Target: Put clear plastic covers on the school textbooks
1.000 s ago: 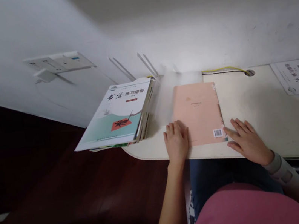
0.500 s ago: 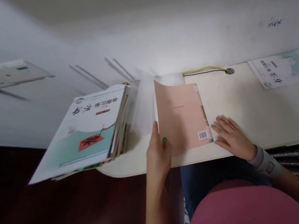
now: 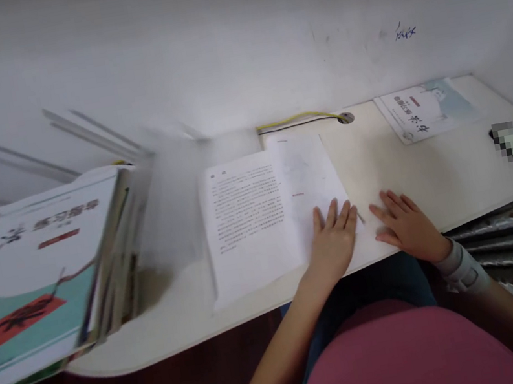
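Booklet [image 3: 268,219] swung open — under left grip [image 3: 335,240], just beside right grip [image 3: 408,227]

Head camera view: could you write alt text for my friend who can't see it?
A bare left hand lies on the right page of an open white booklet with printed text, on a white desk. The right hand, grey band at its wrist, is beside the booklet. At picture left lies a stack of books with a white-and-teal cover on top.
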A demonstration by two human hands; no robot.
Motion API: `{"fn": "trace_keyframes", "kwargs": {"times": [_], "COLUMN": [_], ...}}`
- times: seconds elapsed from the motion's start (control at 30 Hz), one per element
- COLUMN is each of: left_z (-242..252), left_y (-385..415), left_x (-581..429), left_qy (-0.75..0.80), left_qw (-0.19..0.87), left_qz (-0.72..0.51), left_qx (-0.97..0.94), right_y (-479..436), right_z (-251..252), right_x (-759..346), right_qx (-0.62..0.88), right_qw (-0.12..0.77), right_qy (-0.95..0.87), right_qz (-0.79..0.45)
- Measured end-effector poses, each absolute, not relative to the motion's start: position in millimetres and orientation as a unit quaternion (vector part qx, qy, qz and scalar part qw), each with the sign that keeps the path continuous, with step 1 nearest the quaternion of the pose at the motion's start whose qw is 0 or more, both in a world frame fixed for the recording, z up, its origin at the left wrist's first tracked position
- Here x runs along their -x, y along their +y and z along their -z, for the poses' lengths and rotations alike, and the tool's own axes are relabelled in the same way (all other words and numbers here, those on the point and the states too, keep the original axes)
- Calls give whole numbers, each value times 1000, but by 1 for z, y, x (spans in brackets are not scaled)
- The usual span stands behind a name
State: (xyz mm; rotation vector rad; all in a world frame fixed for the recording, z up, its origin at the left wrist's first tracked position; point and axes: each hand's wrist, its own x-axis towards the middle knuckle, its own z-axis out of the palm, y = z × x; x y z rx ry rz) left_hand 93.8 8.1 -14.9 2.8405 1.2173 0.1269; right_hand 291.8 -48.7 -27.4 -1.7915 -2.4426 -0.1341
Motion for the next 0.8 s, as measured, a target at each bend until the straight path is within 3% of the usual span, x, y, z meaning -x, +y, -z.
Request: {"fn": "trace_keyframes", "kwargs": {"times": [0.8], "left_z": [20], "left_y": [7], "left_x": [-129], "left_qy": [383], "left_qw": [36], "left_qz": [-3], "left_qx": [-923], "right_y": [-47], "right_z": [30], "right_x": [-298], "right_qx": [583], "right_qw": [78], "right_qy": [-809], "right_qz": [8]}}
